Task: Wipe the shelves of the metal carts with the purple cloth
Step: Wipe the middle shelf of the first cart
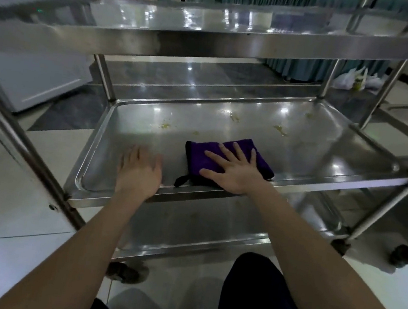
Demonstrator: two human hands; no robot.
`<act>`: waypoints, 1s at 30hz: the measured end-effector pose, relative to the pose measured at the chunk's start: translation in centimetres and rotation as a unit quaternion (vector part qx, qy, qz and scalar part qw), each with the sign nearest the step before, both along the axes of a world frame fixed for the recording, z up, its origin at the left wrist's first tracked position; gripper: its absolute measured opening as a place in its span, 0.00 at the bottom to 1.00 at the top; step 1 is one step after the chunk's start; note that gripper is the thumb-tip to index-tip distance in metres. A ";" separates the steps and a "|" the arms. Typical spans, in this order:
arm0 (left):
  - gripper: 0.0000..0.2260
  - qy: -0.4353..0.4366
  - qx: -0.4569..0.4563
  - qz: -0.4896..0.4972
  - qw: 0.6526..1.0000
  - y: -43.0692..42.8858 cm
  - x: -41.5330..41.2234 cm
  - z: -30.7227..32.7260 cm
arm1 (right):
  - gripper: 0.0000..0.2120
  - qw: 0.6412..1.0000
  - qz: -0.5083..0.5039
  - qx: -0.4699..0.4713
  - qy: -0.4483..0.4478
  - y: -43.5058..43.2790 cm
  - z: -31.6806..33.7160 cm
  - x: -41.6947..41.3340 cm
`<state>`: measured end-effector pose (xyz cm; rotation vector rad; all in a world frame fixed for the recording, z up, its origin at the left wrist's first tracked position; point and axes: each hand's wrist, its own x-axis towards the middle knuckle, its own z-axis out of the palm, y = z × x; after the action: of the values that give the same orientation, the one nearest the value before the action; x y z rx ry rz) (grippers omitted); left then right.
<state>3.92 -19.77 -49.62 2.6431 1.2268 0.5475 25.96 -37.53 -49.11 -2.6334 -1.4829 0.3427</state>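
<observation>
Right, the left hand (139,171) is the hard one to read: it is smeared with blur over the near-left part of the middle shelf (302,151), fingertips lost in the haze. Its fingers look straight and it has hold of nothing, and I cannot tell whether it actually touches the steel. The right hand (234,171) is sharp: all 5 fingers splayed wide, palm pressed flat on the purple cloth (197,158), not curled around it. That cloth lies folded on the middle shelf, close to the front rim, with its near edge hidden under the palm and a black loop (181,181) poking out at the lower left.

On the tray-like middle shelf, beyond the cloth, sit 3 or so yellowish smears (280,130), well apart from it. The top shelf (189,22) cuts right across the view and blocks most of the room; only teal table skirting (313,67) and some pale plastic bags (347,78) on the floor show past it. The bottom shelf (187,230) is partly covered by the rim above and by both forearms. 1 caster (405,254) shows at the right, another (127,272) is dim below the front edge
</observation>
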 end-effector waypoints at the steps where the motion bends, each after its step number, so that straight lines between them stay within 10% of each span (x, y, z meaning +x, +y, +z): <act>1: 0.28 0.005 -0.003 0.006 1.000 0.3 0.0 -0.2 | 0.46 1.000 -0.010 0.000 0.003 -0.9 0.0 1.4; 10: 0.30 -0.030 0.064 -0.020 0.997 -0.4 -0.1 -0.5 | 0.48 0.988 -0.151 -0.039 0.008 -3.8 -0.1 10.4; 20: 0.30 0.016 0.089 -0.065 0.994 0.1 -0.2 0.1 | 0.40 0.999 -0.017 -0.017 -0.025 11.2 -0.6 -0.6; 30: 0.33 0.077 0.083 -0.088 0.990 0.3 -0.9 1.0 | 0.33 0.996 -0.091 -0.009 -0.015 -3.4 0.0 5.5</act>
<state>3.04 -19.46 -48.59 2.9469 1.0100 0.4407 31.49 -40.90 -49.10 -2.7722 -1.2388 0.3037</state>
